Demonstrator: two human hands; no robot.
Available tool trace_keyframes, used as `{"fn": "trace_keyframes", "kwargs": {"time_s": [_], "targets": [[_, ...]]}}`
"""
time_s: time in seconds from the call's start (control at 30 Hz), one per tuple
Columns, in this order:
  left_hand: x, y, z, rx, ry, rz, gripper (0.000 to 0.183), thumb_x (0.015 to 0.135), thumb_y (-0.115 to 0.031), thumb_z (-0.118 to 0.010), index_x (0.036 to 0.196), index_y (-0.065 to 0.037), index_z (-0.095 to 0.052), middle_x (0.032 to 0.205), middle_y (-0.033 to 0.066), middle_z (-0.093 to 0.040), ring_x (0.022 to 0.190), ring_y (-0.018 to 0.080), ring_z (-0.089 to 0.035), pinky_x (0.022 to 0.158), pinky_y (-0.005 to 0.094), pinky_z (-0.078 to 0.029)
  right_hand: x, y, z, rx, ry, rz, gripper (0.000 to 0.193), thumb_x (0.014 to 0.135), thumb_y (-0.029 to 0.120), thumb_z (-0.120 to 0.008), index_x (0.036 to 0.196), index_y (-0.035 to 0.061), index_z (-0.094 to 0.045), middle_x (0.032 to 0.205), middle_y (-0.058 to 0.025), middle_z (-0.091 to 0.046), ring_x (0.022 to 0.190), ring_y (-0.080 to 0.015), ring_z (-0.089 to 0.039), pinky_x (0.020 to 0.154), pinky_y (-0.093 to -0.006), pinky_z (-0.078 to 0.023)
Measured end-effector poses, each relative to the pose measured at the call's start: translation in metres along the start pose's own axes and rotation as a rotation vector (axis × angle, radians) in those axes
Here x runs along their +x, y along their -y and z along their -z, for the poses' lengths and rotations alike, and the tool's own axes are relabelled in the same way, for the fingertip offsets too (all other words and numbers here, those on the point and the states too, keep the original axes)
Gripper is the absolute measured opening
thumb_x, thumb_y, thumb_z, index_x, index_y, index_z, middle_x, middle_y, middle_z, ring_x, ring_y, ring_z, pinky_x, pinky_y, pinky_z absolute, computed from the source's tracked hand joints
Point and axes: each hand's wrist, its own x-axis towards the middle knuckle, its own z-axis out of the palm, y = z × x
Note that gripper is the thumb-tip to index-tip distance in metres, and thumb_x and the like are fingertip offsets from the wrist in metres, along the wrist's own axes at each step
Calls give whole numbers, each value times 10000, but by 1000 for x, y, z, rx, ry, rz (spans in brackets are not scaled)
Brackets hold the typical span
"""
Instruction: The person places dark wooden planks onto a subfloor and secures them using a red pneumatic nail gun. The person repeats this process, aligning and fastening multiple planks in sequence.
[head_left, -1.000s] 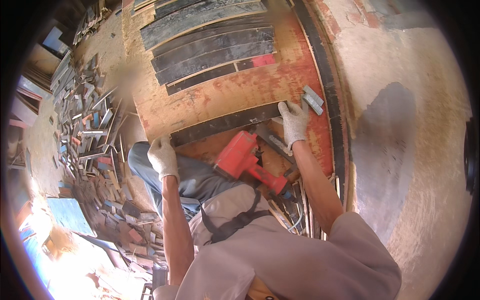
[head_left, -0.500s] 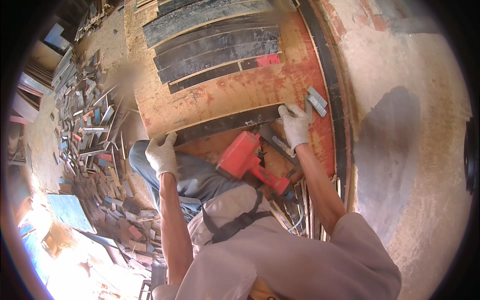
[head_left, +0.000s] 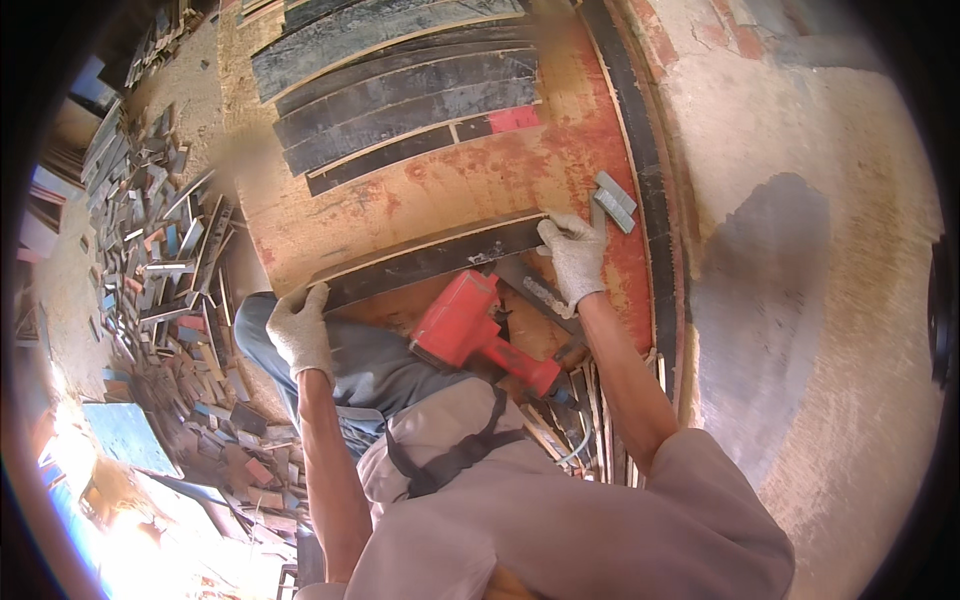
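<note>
A long black-faced wooden strip (head_left: 430, 268) with a pale cut edge lies across in front of me, held at both ends. My left hand (head_left: 300, 332), in a pale knit glove, grips its left end near my knee. At the right end my gloved right hand (head_left: 575, 260) has its thumb and fingers closed on the strip. Behind the pale edge runs a narrow dark band; whether shadow or second strip, I cannot tell. Between my forearms rests a red nail gun (head_left: 458, 318), its nose close to the strip.
Several dark strips (head_left: 410, 105) lie side by side on the reddish-stained board (head_left: 400, 215). Grey collated fasteners (head_left: 614, 203) sit near its right edge. Wood offcuts (head_left: 185, 300) heap up on the left. A concrete surface (head_left: 770, 300) lies to the right.
The whole view has shifted slightly, so things sit further left. The strip appears tilted a little, with more dark showing behind its pale edge. Both hands keep their hold.
</note>
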Motion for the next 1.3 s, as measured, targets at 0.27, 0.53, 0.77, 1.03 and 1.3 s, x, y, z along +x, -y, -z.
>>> {"fn": "trace_keyframes", "kwargs": {"time_s": [0.27,0.53,0.77,1.03,1.3], "targets": [[-3,-1,-2,-32,-11,18,287,873,-132,-828,1087,57,-794,972,123,-800,876,156,-717,840,301,-558,-2,0,-1,63,-37,-64,235,960,46,-757,1193,21,-760,974,-36,-758,776,-74,-679,654,-226,-579],[2,6,-3,-23,-18,13,310,867,-134,-836,1105,59,-793,980,125,-803,878,152,-719,835,298,-559,-6,-9,-1,126,-59,-49,243,968,46,-749,1209,25,-765,995,-15,-757,783,-60,-659,660,-213,-548],[3,5,-4,18,-13,5,267,915,-108,-817,1126,53,-788,996,82,-783,844,127,-696,758,269,-562,-8,-6,-1,109,-58,-74,256,983,69,-735,1235,40,-763,1044,-11,-756,841,-59,-664,687,-210,-539],[-2,-3,-7,-3,-38,48,280,860,-142,-839,1069,41,-810,925,96,-801,821,126,-698,752,285,-551,-7,-8,2,173,-29,-76,253,984,65,-730,1234,37,-761,1046,-10,-755,809,-63,-653,677,-216,-532],[8,11,-10,92,-79,-64,276,839,-154,-843,1044,29,-817,924,142,-806,835,171,-730,818,314,-561,9,-20,8,36,-11,-8,221,944,91,-788,1132,-16,-743,1020,-50,-753,824,-76,-664,690,-227,-541]]}}
